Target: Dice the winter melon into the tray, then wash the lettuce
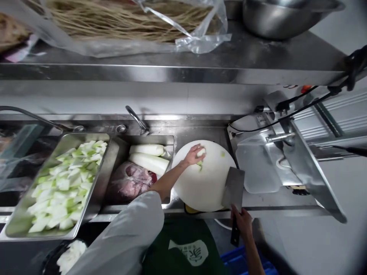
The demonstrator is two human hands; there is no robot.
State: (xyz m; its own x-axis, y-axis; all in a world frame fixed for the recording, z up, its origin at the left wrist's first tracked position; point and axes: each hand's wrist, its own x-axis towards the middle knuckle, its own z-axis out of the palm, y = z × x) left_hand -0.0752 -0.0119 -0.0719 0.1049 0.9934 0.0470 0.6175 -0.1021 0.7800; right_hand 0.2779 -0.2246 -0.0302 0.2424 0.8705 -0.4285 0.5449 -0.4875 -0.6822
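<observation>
On the round white cutting board (200, 187), my left hand (192, 154) closes its fingers round a small white piece of radish (201, 152). Thin green scraps (200, 164) lie just below that piece. My right hand (243, 222) grips the dark handle of a cleaver (234, 187), whose broad blade overlaps the board's right edge. Long peeled white radishes (149, 163) rest in the sink to the left, beside pinkish meat in a clear plastic bag (134, 181). A deep metal tray (107, 160) farther left holds a heap of cut pale-green radish chunks (67, 183).
A faucet (136, 116) rises behind the sink. Above runs a steel shelf (160, 72) bearing a bag of dried noodle-like strands (134, 19) and a metal bowl (282, 19). To the right stands a metal slicing machine (308, 160) with a cable and a clear plastic tray (258, 168).
</observation>
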